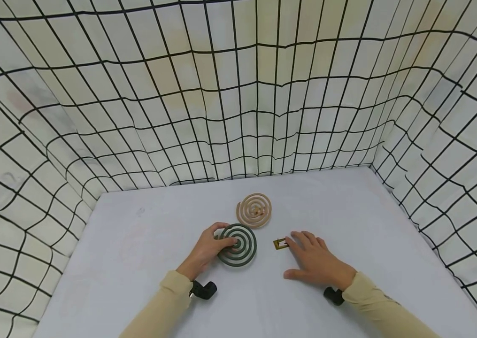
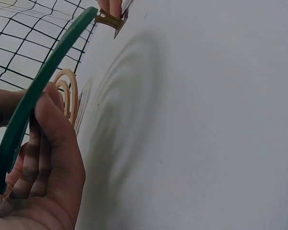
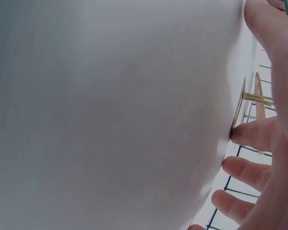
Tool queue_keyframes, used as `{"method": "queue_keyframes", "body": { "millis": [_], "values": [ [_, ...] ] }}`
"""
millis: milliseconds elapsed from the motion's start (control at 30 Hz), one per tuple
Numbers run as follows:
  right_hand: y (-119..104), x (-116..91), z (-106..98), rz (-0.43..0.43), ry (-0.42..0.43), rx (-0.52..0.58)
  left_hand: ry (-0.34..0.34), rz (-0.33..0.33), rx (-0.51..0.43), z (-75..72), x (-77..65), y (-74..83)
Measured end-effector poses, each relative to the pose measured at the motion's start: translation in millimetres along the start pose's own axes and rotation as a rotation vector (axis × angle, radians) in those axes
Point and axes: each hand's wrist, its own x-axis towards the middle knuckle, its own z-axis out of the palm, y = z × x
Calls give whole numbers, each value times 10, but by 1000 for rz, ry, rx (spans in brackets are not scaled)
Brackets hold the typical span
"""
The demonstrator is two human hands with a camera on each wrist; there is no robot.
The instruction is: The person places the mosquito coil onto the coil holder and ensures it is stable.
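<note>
My left hand point(image 1: 207, 249) holds a dark green mosquito coil point(image 1: 255, 245), thumb on top near its centre and fingers at its far edge and beneath. In the left wrist view the green coil point(image 2: 38, 86) is tilted above the table and casts a spiral shadow. Beside it, my right hand point(image 1: 316, 264) spreads palm down with straight fingers. Its index fingertip touches one end of a small brass coil stand point(image 1: 278, 244). From the right wrist, the stand point(image 3: 238, 108) lies flat on the table with its prong raised.
A tan mosquito coil point(image 1: 239, 213) sits behind the green one, brass showing at its centre. The white table point(image 1: 128, 263) reaches back to black netting point(image 1: 280, 112) over pale walls, which encloses the back and both sides.
</note>
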Motion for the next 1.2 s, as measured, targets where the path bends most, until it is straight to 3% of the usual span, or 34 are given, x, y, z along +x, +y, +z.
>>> {"method": "queue_keyframes", "body": {
  "millis": [333,1200],
  "values": [
    [-86,13,-18,-8,-17,-3,-81,14,-63,121,30,-4],
    [-216,50,25,-2,-23,8,-178,41,-108,431,125,17]
  ]
}}
